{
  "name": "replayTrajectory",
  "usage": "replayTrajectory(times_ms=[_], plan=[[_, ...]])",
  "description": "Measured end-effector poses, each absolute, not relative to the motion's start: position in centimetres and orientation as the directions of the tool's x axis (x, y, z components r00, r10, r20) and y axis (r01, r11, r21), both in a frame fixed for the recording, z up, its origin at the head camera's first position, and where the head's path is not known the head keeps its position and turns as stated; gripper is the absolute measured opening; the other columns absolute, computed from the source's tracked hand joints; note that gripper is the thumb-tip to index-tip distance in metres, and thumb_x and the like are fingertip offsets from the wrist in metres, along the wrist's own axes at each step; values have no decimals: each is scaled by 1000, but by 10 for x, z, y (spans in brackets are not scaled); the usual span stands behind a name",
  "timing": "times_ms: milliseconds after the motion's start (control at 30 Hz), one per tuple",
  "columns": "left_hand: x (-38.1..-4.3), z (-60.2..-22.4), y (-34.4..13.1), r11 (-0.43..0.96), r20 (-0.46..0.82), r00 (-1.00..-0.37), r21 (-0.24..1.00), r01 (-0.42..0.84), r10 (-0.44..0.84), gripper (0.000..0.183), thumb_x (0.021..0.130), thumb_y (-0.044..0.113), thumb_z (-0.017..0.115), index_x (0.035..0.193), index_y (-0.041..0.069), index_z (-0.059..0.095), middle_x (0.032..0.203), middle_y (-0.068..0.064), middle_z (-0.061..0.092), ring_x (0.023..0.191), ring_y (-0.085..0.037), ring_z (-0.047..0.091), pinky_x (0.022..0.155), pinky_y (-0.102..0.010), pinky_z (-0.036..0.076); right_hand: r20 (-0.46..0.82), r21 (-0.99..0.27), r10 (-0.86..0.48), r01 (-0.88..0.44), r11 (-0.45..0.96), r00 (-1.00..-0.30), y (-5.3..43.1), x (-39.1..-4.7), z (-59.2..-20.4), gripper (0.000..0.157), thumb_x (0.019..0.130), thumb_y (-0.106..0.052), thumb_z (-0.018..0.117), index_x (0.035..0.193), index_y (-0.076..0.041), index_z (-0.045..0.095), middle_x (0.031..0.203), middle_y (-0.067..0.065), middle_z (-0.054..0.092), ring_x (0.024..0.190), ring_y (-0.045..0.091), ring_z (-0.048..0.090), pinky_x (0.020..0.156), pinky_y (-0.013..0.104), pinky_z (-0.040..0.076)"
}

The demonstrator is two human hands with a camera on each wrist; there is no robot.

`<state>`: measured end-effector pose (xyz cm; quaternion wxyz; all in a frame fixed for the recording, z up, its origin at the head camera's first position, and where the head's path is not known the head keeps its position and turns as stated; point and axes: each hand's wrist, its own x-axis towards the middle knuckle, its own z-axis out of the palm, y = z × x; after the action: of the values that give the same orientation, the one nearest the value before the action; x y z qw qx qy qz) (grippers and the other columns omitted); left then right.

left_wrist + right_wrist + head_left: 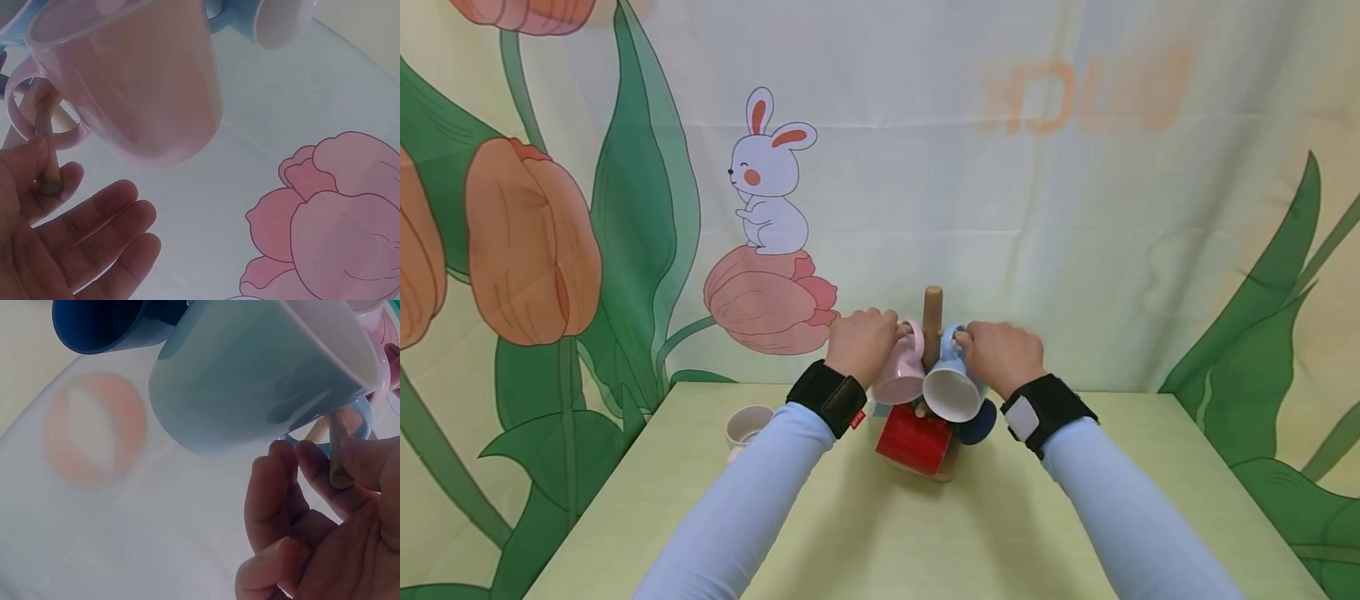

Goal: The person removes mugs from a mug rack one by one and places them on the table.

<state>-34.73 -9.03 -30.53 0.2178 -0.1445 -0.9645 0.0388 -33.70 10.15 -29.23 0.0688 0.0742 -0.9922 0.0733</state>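
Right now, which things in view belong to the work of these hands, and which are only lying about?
Probably in the job:
pink mug and light blue mug
wooden rack, apparently pinched by the left hand and right hand

Probably just lying about:
red mug and dark blue mug, untouched
white cup, standing on the table

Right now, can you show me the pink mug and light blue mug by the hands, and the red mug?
Pink mug [147,87]: left wrist view, outer side.
Light blue mug [247,381]: right wrist view, outer side.
Red mug [913,440]: head view, outer side.
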Motion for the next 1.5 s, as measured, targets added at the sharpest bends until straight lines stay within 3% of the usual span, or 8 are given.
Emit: replayTrajectory(times_ms=[333,800,1500], plan=[[-343,-305,-87,963,418,-867,-102,250,270,25,98,32,62,111,12,70,87,-9,67,74,-23,64,68,-41,59,160,-156,-147,-172,973,-976,106,-340,-294,38,105,-41,43,113,-11,67,75,7,59,74,28,58,61,39,47],[-337,-305,-83,959,435,-856,-87,269,280,26,97,31,65,111,10,71,87,-9,68,72,-22,63,66,-36,59,193,-181,-162,-197,963,-968,112,-344,-296,38,106,-39,44,119,-12,67,76,7,61,74,28,58,59,37,47],[-338,-307,-96,955,381,-881,-28,294,282,26,99,33,61,112,10,66,90,-9,66,78,-24,64,68,-41,58,238,-183,-201,-247,952,-950,115,-350,-307,38,105,-38,46,125,-11,63,80,9,64,75,28,61,59,40,50]])
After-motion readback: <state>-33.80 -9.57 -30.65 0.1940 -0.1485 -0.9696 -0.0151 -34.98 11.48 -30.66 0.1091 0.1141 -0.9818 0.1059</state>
